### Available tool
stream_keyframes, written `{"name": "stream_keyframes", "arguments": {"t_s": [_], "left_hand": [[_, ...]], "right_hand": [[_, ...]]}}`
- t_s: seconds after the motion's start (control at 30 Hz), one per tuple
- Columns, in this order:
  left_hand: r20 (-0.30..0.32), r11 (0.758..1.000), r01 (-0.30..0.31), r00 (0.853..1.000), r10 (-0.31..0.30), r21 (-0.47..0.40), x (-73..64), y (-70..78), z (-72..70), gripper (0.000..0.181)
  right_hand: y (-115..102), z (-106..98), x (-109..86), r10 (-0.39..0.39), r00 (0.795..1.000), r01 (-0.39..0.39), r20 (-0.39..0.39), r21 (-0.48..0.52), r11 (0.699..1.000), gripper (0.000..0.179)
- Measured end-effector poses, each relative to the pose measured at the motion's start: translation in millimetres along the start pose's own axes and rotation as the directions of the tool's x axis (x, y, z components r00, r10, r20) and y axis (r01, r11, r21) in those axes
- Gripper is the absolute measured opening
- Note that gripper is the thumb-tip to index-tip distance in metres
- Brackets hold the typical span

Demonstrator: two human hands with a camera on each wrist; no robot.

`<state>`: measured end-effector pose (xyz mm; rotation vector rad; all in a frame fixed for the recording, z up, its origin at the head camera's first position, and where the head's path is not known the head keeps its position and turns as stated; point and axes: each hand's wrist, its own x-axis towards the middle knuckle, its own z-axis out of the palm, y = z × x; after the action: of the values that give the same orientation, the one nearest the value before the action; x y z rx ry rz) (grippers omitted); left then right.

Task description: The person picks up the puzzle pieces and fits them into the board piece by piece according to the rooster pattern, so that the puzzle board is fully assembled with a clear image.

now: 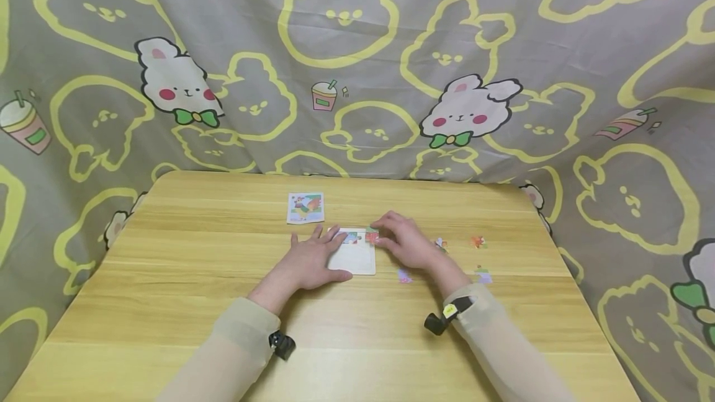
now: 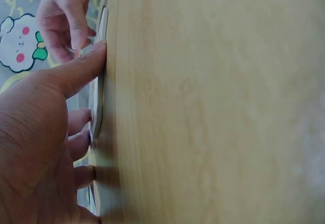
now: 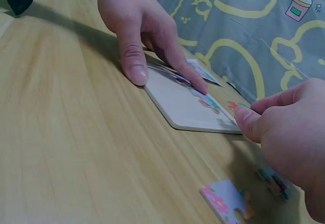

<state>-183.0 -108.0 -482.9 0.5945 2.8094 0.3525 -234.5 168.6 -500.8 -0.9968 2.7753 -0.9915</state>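
A white puzzle board (image 1: 354,261) lies flat on the table, with joined picture pieces (image 1: 350,238) along its far side. My left hand (image 1: 310,260) rests over the board's left side with fingers spread, one fingertip at those pieces and the thumb at the near edge. At the far right corner, my right hand (image 1: 410,244) pinches a red and green jigsaw piece (image 1: 371,235) between thumb and fingers. From the right wrist view, the pinched piece is mostly hidden by that hand, and the left thumb (image 3: 136,71) touches the board's edge.
Behind the board lies a square card with a rooster picture (image 1: 305,208). Several loose jigsaw pieces are scattered right of it: a purple one (image 1: 404,276), an orange one (image 1: 477,242), a green and purple one (image 1: 483,274). A patterned curtain (image 1: 357,79) hangs behind the wooden table (image 1: 184,253).
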Motion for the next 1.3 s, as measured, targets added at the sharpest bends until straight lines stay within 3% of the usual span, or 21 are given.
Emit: {"name": "stream_keyframes", "arguments": {"t_s": [0.77, 1.03, 1.3], "left_hand": [[0.01, 1.0, -0.004, 1.0, 0.004, 0.004, -0.6, -0.3, -1.0, 0.1], [0.021, 1.0, 0.002, 1.0, -0.003, 0.011, -1.2, 0.3, -2.6, 0.1], [0.025, 1.0, 0.001, 1.0, -0.001, 0.015, -1.9, 1.0, -2.7, 0.1]], "right_hand": [[-8.1, 11.1, 9.8, 0.024, 0.998, -0.021, 0.066, -0.049, 0.999, 0.035], [-10.3, 15.5, 10.3, 0.019, 0.999, -0.016, 0.034, -0.066, 0.998, 0.041], [-12.7, 14.7, 11.4, 0.012, 0.999, -0.006, 0.042, -0.128, 0.992, 0.035]]}}
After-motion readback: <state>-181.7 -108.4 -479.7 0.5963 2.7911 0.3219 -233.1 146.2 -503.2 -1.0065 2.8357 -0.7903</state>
